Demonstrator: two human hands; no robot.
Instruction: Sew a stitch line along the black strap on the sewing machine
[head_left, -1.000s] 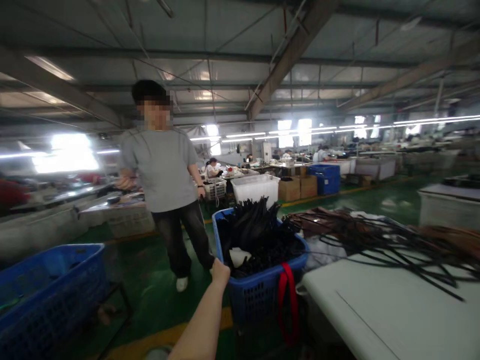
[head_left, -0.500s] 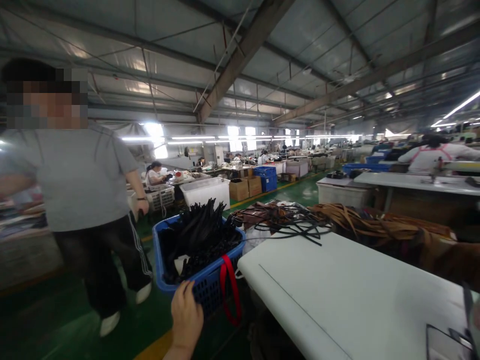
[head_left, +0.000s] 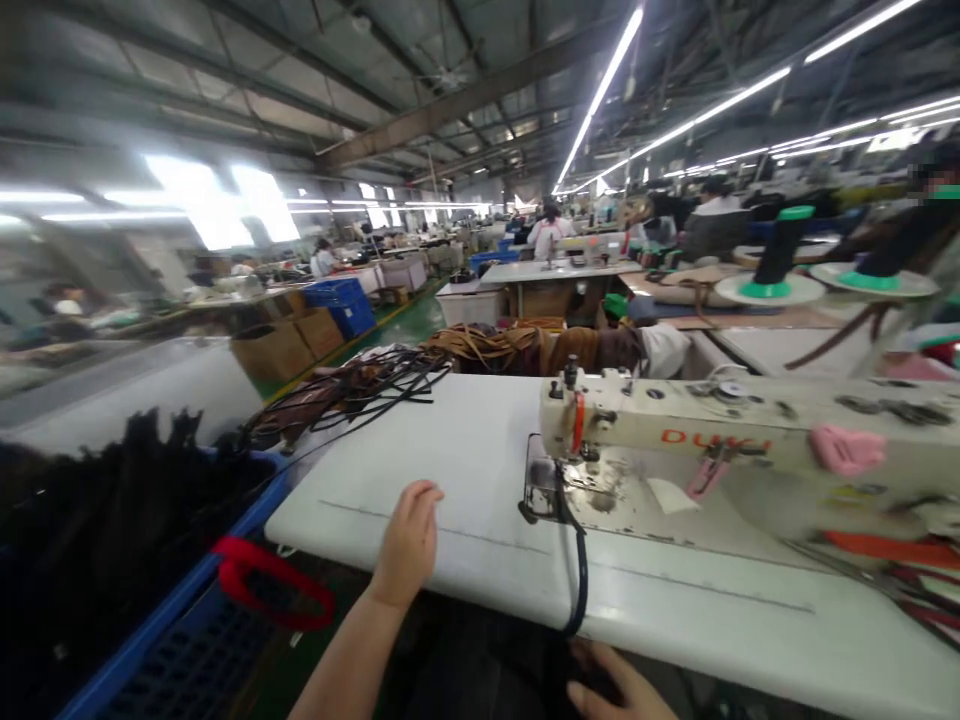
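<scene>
My left hand (head_left: pixel 409 540) is above the front edge of the white sewing table (head_left: pixel 480 420), its fingers curled together and nothing visible in them. At the bottom of the view my right hand (head_left: pixel 619 688), partly cut off, is closed on black strap material. A black strap (head_left: pixel 581 575) runs from there up over the table edge to the needle area of a cream sewing machine (head_left: pixel 637 425). Dark cloth (head_left: pixel 472 660) lies between my forearms, below the table edge.
To the left stands a blue basket (head_left: pixel 184 590) heaped with black strips (head_left: pixel 127 500), a red loop (head_left: pixel 274 585) hanging at its side. Brown and black straps (head_left: pixel 360 385) lie beyond the table's far left. Thread cones (head_left: pixel 780 250) stand behind the machine. Other people work farther back.
The view has swung right, bringing the sewing machine and my right hand into sight. My left hand has gone from beside the basket to the table. The walking person is out of view.
</scene>
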